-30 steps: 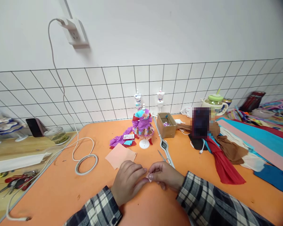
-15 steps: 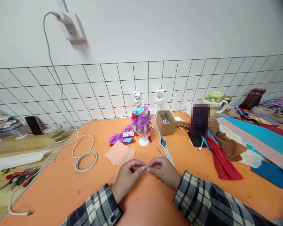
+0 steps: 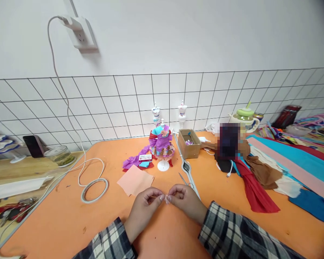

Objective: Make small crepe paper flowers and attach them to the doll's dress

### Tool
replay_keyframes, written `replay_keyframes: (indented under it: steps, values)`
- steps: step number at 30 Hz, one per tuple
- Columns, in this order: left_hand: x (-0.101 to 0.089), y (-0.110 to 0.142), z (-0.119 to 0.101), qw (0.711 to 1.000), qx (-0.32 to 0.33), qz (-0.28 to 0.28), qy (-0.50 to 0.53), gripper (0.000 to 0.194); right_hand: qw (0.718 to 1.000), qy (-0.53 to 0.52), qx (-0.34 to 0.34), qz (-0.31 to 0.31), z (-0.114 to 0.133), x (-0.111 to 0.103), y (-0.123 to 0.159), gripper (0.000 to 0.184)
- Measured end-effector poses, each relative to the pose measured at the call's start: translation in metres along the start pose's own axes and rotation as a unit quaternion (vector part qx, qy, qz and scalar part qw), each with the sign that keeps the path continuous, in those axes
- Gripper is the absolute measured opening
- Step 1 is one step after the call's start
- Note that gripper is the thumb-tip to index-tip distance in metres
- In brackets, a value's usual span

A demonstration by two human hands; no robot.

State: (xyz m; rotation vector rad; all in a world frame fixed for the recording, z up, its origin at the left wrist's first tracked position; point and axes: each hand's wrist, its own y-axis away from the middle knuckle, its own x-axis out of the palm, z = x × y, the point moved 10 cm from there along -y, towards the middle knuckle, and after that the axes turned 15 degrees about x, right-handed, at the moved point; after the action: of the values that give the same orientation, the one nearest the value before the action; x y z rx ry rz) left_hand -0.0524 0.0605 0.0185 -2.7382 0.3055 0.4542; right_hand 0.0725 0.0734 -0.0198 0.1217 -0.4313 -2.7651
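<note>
A small crumpled pinkish piece (image 3: 166, 199), like crepe paper, shows between my two hands. My left hand (image 3: 147, 205) pinches its left side with thumb and forefinger. On the other side, the thumb and forefinger of my right hand (image 3: 186, 201) press together on it. Beyond my left hand a peach paper sheet (image 3: 135, 180) lies flat on the orange mat (image 3: 70, 216). Behind my hands stands a miniature dress form (image 3: 162, 145) in a purple, blue and red ruffled dress. Small scissors (image 3: 184, 180) lie just past my right hand, their handles partly hidden.
A tape roll (image 3: 95, 190) and white cable (image 3: 67, 104) are at the left. A cardboard box (image 3: 189, 144) stands behind the scissors, near a grey strap-like item (image 3: 187, 169). Coloured crepe paper (image 3: 256, 190) spreads over the right side. Pliers (image 3: 13, 212) lie far left.
The pinkish piece now shows between my fingertips, which have drawn slightly apart. Both hands still pinch. The view has shifted a little.
</note>
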Motion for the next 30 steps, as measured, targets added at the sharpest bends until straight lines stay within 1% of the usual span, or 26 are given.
replay_keyframes:
  steps: [5,10,12,16,20,23,26,30]
  values:
    - [0.002,0.0,-0.001,1.0,0.0,0.008,0.001,0.025,1.0,0.005,-0.006,0.001,0.0,0.001,0.001,0.023]
    - [0.002,0.002,0.0,1.0,-0.007,0.001,-0.003,0.019,0.999,0.049,-0.012,-0.012,0.0,0.003,0.003,0.019]
    - [0.001,0.002,0.002,1.0,-0.015,-0.007,0.008,0.019,0.999,0.043,0.003,-0.011,-0.002,0.004,0.003,0.02]
    - [-0.002,0.002,0.007,0.998,-0.03,-0.029,0.042,0.022,0.998,0.015,0.055,-0.005,-0.007,0.005,0.004,0.026]
    - [-0.004,0.002,0.01,0.995,-0.035,-0.048,0.08,0.027,0.998,-0.005,0.066,0.001,-0.004,0.006,0.005,0.029]
    - [0.001,0.004,0.013,0.993,-0.047,-0.036,0.106,0.032,0.998,-0.01,0.066,-0.001,-0.004,0.006,0.005,0.029]
    - [0.005,0.004,0.015,0.995,-0.056,-0.011,0.082,0.027,0.998,-0.012,0.064,0.003,-0.005,0.007,0.005,0.029]
    - [0.001,0.004,0.013,0.995,-0.06,-0.026,0.075,0.023,0.997,-0.011,0.074,0.012,-0.006,0.006,0.006,0.029]
